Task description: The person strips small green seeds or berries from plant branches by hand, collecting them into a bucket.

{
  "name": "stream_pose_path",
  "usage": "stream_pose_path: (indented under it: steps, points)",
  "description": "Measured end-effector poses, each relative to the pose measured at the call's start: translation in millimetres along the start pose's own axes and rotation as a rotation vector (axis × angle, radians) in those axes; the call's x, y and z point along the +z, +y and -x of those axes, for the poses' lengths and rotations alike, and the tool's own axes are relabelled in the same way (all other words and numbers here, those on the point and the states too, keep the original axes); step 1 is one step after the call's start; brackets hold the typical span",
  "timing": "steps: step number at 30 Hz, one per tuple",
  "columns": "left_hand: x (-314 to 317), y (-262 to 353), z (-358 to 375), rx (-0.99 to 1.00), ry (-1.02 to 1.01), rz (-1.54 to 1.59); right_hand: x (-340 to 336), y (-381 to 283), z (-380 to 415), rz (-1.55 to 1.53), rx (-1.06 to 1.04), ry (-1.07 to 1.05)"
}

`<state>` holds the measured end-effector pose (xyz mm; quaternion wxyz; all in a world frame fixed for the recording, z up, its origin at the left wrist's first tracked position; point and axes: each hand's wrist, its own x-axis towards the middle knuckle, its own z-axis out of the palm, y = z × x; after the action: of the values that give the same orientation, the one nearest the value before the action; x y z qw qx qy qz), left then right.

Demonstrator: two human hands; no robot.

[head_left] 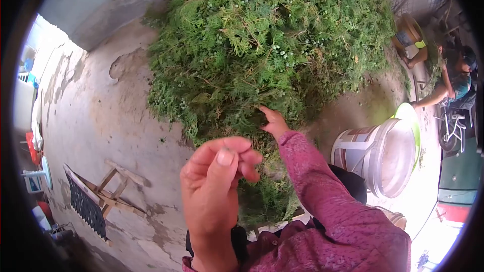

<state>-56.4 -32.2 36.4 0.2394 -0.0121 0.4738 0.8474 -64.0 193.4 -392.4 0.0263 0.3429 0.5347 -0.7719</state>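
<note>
My left hand (214, 191) is raised close to the camera, its fingers curled and the thumb pressed against the index finger. A tiny greenish speck shows at the pinch, too small to name. Beyond it, my right hand (275, 122) reaches to the near edge of a big heap of green conifer branches (242, 35). Its thumb and index finger are apart at the foliage, and the other fingers are mostly hidden. Small pale, bluish-green cones (276, 48) dot the sprigs. More cut greenery (267, 199) lies close to my body, below the right forearm.
A white plastic bucket (348, 153) stands at right beside a lime-green rim (414, 126). Another person (459, 78) sits at far right holding greenery, near a brown bucket (409, 31). A wooden stool (108, 191) with black webbing lies on the concrete floor (106, 121) at left.
</note>
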Motion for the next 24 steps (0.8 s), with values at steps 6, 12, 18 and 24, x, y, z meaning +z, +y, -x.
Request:
stream_pose_path:
  steps: [6, 12, 18, 24]
  points:
    - [-3, -1, 9, 0.010, 0.020, 0.074, 118, -32, -52, -0.127, -0.054, 0.099]
    - [0, -7, 11, -0.043, 0.005, 0.083, 238, -204, 18, -0.017, -0.064, -0.029]
    - [-2, -10, 13, -0.077, -0.003, 0.095, 190, -229, -5, -0.308, 0.105, -0.158]
    - [18, -27, 34, -0.336, -0.214, -0.280, 84, -159, 34, -0.021, 0.089, -0.079]
